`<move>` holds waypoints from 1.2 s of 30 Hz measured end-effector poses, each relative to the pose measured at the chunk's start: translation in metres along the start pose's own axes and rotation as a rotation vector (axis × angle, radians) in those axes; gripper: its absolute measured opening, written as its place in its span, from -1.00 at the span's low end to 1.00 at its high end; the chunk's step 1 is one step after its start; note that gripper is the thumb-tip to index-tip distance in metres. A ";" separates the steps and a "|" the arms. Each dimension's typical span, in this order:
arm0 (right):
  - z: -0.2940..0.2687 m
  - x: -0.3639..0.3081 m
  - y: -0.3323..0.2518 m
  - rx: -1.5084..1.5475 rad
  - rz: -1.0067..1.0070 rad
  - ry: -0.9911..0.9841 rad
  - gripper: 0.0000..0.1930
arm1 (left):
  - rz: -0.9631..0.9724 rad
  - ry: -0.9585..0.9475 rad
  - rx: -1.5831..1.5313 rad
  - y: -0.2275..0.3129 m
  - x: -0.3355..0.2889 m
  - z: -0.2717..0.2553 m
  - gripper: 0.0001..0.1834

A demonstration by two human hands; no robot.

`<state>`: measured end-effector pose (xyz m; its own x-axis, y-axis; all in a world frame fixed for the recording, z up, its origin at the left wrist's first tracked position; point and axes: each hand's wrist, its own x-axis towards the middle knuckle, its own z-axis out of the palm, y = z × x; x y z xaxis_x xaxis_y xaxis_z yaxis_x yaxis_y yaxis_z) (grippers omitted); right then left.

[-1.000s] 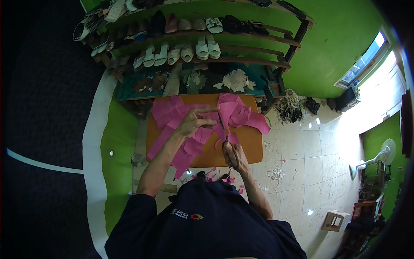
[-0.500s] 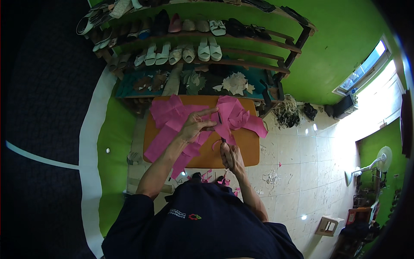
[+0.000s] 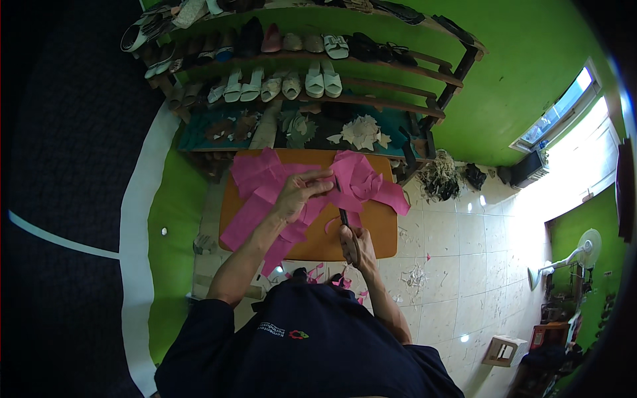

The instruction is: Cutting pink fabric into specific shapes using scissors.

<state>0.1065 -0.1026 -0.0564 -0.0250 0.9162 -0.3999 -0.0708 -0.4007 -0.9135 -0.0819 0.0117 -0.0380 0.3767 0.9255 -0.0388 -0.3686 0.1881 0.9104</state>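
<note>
My left hand [image 3: 296, 195] is over the middle of the table with its thumb and fingers closed on the edge of a pink sheet [image 3: 346, 198], which looks like thin fabric or soft leather. My right hand [image 3: 357, 247] is wrapped round the handles of dark scissors [image 3: 344, 217], held below and right of the left hand. The blades point away from me and meet the pink sheet, partly hidden by it. More pink pieces [image 3: 249, 215] lie overlapping on the left, and others [image 3: 361, 174] are heaped on the right.
The orange-brown table [image 3: 378, 232] stands before a rack of shoes and sandals [image 3: 318, 79]. Pale cut pieces [image 3: 361, 131] lie on the rack's low shelf. Scraps [image 3: 417, 274] litter the tiled floor. A wall fan [image 3: 587, 247] is at the right.
My right hand has drawn slightly toward me, and more of the scissors' blade shows below the pink sheet. The left fingers have shifted a little at the sheet's edge.
</note>
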 end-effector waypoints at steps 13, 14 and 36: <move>-0.009 0.003 0.008 0.019 -0.028 -0.154 -0.43 | -0.097 -0.261 0.243 0.025 0.006 -0.005 -0.43; -0.009 0.003 0.009 0.011 -0.025 -0.162 -0.43 | -0.098 -0.262 0.243 0.026 0.005 -0.004 -0.43; -0.010 -0.001 0.008 -0.019 -0.017 -0.089 -0.42 | -0.081 -0.124 0.190 0.023 0.000 0.004 -0.52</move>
<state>0.1155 -0.1072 -0.0642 -0.1122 0.9193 -0.3771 -0.0528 -0.3845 -0.9216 -0.0872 0.0151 -0.0156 0.5045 0.8602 -0.0743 -0.1711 0.1840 0.9679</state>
